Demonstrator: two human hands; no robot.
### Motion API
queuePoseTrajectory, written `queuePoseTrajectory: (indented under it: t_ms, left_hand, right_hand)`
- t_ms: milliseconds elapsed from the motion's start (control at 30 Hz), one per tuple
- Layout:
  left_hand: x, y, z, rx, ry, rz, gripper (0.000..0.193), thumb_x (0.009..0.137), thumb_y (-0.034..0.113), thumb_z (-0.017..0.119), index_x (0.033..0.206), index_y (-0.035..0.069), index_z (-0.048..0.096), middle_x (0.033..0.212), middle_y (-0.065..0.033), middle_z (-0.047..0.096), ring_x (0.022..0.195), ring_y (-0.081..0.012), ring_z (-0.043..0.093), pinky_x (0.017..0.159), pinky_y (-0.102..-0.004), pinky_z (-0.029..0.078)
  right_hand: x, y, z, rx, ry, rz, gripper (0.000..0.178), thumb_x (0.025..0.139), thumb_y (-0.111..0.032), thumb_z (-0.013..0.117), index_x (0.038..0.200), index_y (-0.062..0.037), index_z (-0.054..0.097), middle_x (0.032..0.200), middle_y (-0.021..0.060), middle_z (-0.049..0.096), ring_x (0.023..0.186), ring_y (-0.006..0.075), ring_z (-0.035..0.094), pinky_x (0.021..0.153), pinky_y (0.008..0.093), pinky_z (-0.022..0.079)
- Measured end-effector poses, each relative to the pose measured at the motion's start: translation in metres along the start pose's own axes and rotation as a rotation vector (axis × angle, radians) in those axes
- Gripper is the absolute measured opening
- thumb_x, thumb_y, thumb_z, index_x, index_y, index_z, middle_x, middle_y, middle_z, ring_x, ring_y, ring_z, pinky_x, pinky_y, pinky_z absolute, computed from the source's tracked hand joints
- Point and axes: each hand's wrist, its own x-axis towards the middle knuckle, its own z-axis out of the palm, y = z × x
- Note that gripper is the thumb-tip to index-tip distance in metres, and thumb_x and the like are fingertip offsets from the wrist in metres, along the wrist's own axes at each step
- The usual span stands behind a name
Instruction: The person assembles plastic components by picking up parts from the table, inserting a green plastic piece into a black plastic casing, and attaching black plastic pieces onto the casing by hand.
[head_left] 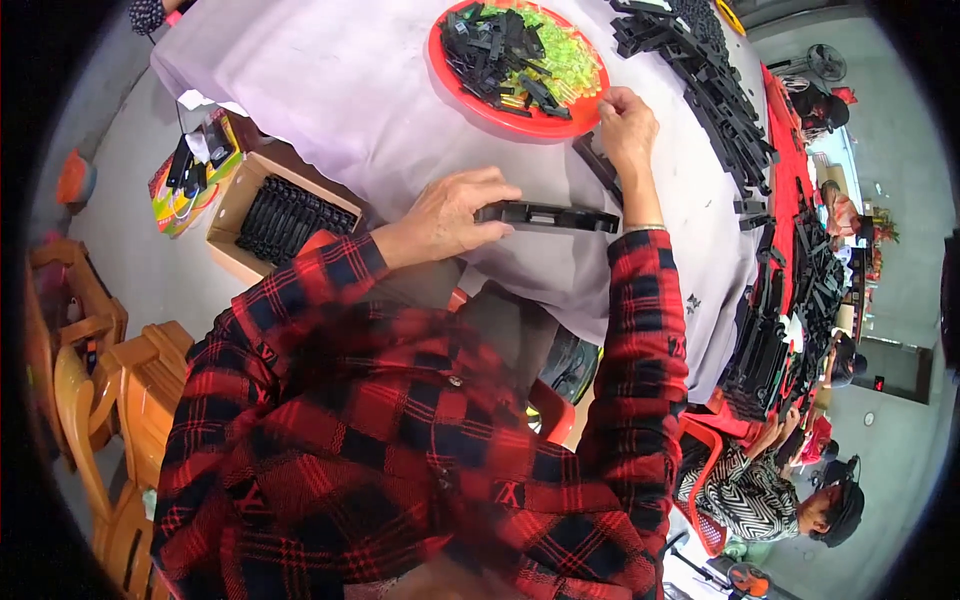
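Several fingers and the thumb of the left hand (455, 212) clamp the left end of a long black part (552, 216), holding it sideways near the edge of the pale tablecloth (390, 110) — it looks light, stiff and smooth, probably easiest to take by its ends, since the slim bars around its gaps may flex. The right hand (630, 128) reaches farther forward, fingers curled at the rim of a red tray (540, 126) of small black pieces (490, 50) and yellow-green pieces (568, 68) — whether they pinch anything there, I cannot tell
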Motion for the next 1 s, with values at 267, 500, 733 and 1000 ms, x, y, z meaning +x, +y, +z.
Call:
queuePoseTrajectory:
  t_ms: [267, 500, 733, 1000]
  left_hand:
    - [-0.001, -0.006, 0.005, 0.09, 0.022, 0.051, 0.041, 0.075, 0.017, 0.075, 0.11, 0.0, 0.064, 0.098, -0.0145, 0.06, 0.091, -0.0342, 0.062, 0.079, -0.0398, 0.049]
    - [-0.001, -0.007, 0.006, 0.09, 0.043, 0.07, 0.041, 0.074, 0.016, 0.077, 0.107, -0.003, 0.064, 0.092, -0.0141, 0.058, 0.086, -0.0323, 0.06, 0.078, -0.0376, 0.048]
    - [0.004, 0.009, 0.002, 0.071, 0.029, -0.003, 0.041, 0.069, 0.015, 0.079, 0.105, 0.0, 0.065, 0.092, -0.0124, 0.059, 0.087, -0.0312, 0.061, 0.076, -0.0383, 0.049]
    - [0.005, 0.008, 0.006, 0.182, 0.052, -0.063, 0.041, 0.069, 0.016, 0.079, 0.105, 0.001, 0.065, 0.093, -0.0117, 0.059, 0.089, -0.0332, 0.06, 0.078, -0.0403, 0.048]
  right_hand:
    - [0.026, -0.008, 0.03, -0.546, -0.002, -0.094, 0.016, 0.08, -0.019, 0.064, 0.093, -0.0113, 0.071, 0.101, 0.0136, 0.067, 0.098, 0.0342, 0.064, 0.084, 0.0495, 0.051]
    - [0.031, -0.008, 0.048, -0.536, -0.024, 0.072, 0.03, 0.074, -0.026, 0.071, 0.099, -0.0107, 0.071, 0.103, 0.0139, 0.071, 0.1, 0.0331, 0.068, 0.086, 0.0495, 0.051]
    - [-0.003, -0.025, 0.001, -0.344, 0.018, 0.053, 0.023, 0.076, -0.023, 0.065, 0.092, -0.0095, 0.074, 0.1, 0.0165, 0.071, 0.096, 0.0369, 0.068, 0.081, 0.0447, 0.054]
    - [-0.099, -0.028, -0.067, 0.521, -0.059, 0.201, 0.01, 0.086, -0.009, 0.068, 0.094, -0.0034, 0.067, 0.08, -0.0038, 0.061, 0.074, 0.0057, 0.054, 0.066, 0.0228, 0.044]
